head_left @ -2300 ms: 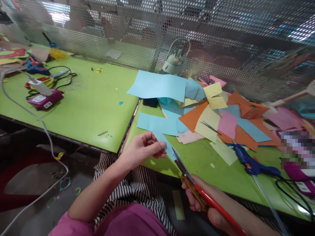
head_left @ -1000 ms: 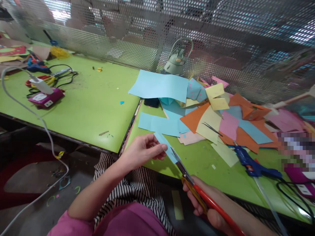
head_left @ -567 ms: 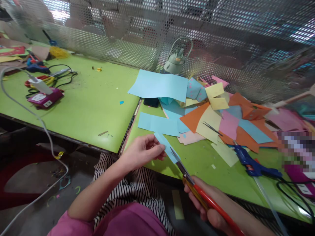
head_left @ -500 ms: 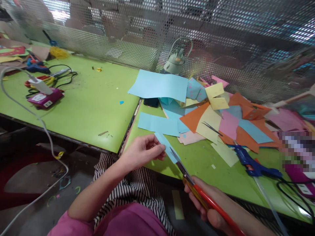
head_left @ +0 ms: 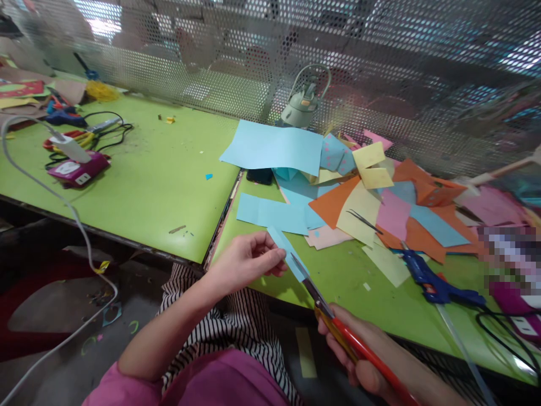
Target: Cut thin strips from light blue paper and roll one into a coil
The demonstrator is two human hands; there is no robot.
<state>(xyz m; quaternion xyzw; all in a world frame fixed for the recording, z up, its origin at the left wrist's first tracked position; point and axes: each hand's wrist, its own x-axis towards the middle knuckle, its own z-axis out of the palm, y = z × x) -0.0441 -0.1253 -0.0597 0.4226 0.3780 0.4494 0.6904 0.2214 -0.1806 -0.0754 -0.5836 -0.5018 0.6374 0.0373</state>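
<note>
Between the thumb and fingers of my left hand (head_left: 253, 260) is a narrow strip of light blue paper (head_left: 282, 243), held over the table's front edge. My right hand (head_left: 344, 344) is wrapped round the red and yellow handles of a pair of scissors (head_left: 323, 307). The blades lie along the lower end of the strip, almost closed on it. Just behind the strip, a wider light blue paper piece (head_left: 273, 214) rests flat on the green table (head_left: 169, 186). A larger blue sheet (head_left: 274, 145) lies farther back.
Paper scraps in orange, yellow and pink (head_left: 393, 214) are heaped to the right, with tweezers (head_left: 364, 221) on top. A blue glue gun (head_left: 439, 282) lies at the right. A purple power socket (head_left: 78, 169) sits on the left, and a bottle (head_left: 301, 104) stands by the perforated screen.
The strip and my left fingers have shifted very slightly to the right. The scissor blades look a touch more closed on the paper; everything else stays in place.
</note>
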